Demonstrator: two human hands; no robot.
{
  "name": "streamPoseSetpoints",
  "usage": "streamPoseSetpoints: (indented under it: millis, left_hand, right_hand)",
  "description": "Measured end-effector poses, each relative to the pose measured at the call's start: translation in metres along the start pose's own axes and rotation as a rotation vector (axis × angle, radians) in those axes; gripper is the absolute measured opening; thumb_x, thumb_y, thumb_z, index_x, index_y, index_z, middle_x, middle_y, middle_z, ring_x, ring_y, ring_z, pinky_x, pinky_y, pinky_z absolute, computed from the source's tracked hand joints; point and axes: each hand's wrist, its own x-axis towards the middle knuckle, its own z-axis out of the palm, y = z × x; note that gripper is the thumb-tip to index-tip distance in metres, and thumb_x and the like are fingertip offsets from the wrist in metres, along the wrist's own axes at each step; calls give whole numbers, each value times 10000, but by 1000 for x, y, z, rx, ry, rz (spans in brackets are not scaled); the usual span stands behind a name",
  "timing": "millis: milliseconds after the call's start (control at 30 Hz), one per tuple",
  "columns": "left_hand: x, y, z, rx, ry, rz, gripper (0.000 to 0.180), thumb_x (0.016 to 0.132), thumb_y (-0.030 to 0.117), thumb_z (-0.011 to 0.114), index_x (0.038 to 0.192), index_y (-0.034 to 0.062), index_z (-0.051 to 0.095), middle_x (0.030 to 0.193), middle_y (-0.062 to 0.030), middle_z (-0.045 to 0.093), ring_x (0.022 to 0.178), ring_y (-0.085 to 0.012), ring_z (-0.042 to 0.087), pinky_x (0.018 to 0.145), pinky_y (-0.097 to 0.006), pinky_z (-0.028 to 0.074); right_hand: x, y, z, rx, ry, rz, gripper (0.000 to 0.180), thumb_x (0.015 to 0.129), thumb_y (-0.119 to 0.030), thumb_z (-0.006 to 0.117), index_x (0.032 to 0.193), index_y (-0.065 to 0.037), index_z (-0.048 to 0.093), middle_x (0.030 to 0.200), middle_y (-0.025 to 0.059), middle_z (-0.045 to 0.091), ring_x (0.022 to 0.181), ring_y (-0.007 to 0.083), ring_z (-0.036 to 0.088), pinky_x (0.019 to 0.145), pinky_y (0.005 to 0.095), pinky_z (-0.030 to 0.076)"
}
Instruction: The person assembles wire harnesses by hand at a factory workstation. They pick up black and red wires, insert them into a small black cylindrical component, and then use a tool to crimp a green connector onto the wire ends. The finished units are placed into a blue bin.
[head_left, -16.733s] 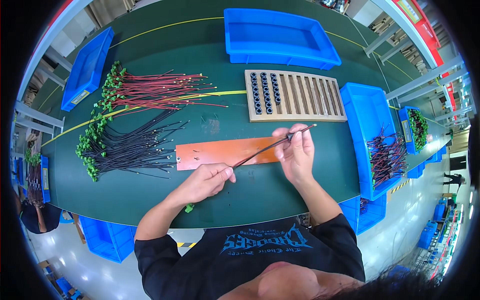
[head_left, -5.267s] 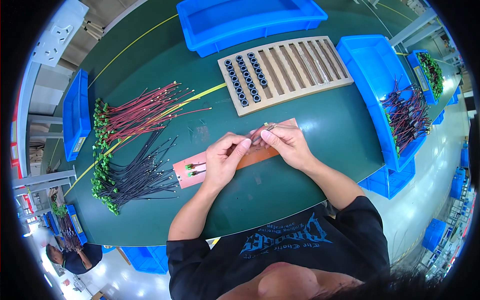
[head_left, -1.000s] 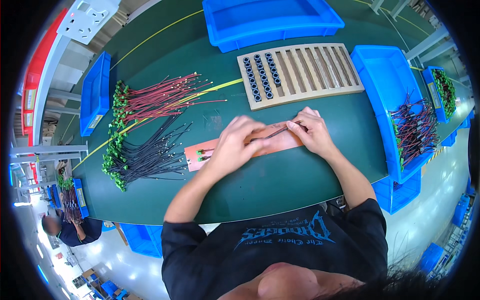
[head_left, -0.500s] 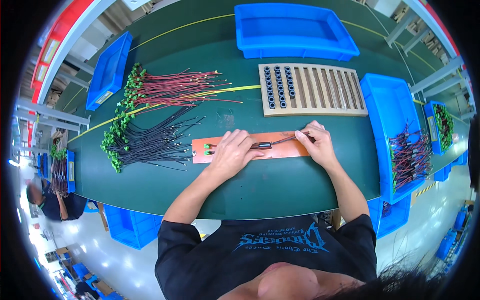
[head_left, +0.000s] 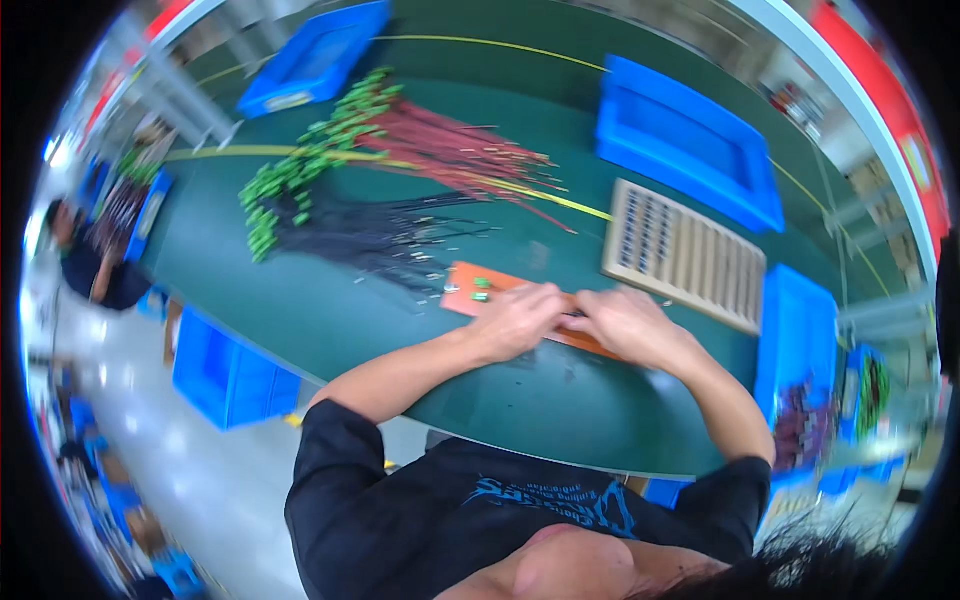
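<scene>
Orange flat rectangular board lies on the green table, and both hands press together over its middle. Left hand and right hand seem pinched on a thin dark wire; blur hides the grip. Keeping the board flat and fingertips low looks wise.

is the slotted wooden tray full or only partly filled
Partly filled: the wooden tray has dark pieces in its left slots only; the other slots look bare.
</scene>
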Motion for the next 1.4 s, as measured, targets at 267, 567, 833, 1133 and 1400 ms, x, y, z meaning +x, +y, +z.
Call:
streamPoseSetpoints:
  millis: [267,567,833,1133,1400]
  left_hand:
    - [2,2,-7,-120,-3,75,98,892,129,638,939,56,593,847,-112,645,825,-328,669,758,-446,536]
    - [10,-8,-5,-65,25,189,117,849,120,673,911,70,588,784,-66,595,775,-263,652,694,-409,514]
    - [19,17,-25,253,36,239,185,923,220,679,865,86,565,735,-37,570,727,-228,653,676,-386,518]
    - [26,64,-52,-867,-403,-389,322,1053,312,586,1219,36,569,849,-75,680,756,-138,668,640,-324,516]
    - [28,67,-7,-1326,-446,-705,262,1085,243,538,1224,24,574,932,-77,696,656,-72,592,558,-204,447]
  right_hand:
    - [-1,-12,-13,-433,20,-180,353,1021,-351,568,873,-31,590,617,137,655,600,320,690,551,454,528]
    - [-9,-5,-23,-465,33,-272,336,953,-373,661,931,-42,605,658,97,666,602,266,683,547,393,525]
    - [-48,-3,-18,-465,440,-221,312,882,-303,686,1050,-40,665,754,44,549,714,197,583,591,364,488]
    - [-67,-33,-24,-672,778,-374,332,880,-239,733,1188,-125,688,981,29,646,901,198,620,917,424,472]
    - [-60,-16,65,1364,997,33,394,1012,-177,630,1361,-9,557,956,77,616,909,125,582,787,284,500]
